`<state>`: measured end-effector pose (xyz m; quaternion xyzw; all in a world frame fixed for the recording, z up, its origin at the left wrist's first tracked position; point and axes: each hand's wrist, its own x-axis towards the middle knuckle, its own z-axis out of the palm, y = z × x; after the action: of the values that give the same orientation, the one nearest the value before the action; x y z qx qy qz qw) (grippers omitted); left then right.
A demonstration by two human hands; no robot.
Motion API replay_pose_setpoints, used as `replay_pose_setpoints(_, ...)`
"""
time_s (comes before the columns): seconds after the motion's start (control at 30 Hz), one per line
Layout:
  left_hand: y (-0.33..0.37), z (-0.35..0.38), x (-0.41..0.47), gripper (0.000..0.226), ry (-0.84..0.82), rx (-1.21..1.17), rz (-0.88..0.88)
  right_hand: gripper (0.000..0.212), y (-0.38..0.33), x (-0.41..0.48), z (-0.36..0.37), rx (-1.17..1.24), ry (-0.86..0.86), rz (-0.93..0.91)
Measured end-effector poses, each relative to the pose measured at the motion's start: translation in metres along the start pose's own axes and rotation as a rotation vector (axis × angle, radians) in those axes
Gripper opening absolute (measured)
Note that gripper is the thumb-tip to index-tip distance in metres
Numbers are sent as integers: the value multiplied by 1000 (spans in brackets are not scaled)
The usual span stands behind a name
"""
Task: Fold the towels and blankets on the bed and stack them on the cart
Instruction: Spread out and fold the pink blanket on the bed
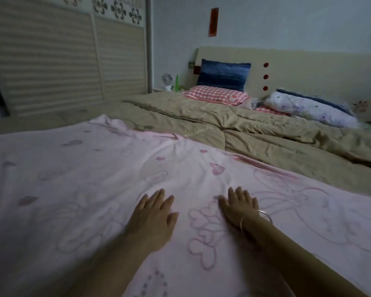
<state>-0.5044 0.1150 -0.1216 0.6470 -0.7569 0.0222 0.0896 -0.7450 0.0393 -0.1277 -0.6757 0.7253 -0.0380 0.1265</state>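
Blanket (94, 200) spread across the near edge of the bed (41, 123). The hands rest flat on it side by side, left hand (156, 213) left of right hand (237, 207), not touching. Behind the blanket, a quilt (255, 129) reaches to the head edge. There, a flat pillow (214, 95) lies before an upright cushion (223, 75) leaning on the headboard (308, 69); a long pillow (308, 110) lies toward the far right corner. Beyond the far left corner, a nightstand (159, 89) carries a fan (167, 81) and a bottle (177, 82). A wardrobe (62, 67) stands beyond the left edge.
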Motion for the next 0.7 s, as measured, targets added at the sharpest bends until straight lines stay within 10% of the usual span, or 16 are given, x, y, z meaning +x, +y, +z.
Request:
replay_pose_setpoints(0.33, -392, -24, 3, 58, -58, 53, -516, 71, -386, 106, 67, -57, -22, -237)
replay_pose_setpoints(0.7, -588, -43, 17, 52, 45, -60, -678, 65, -648, 144, 122, -107, -20, -634)
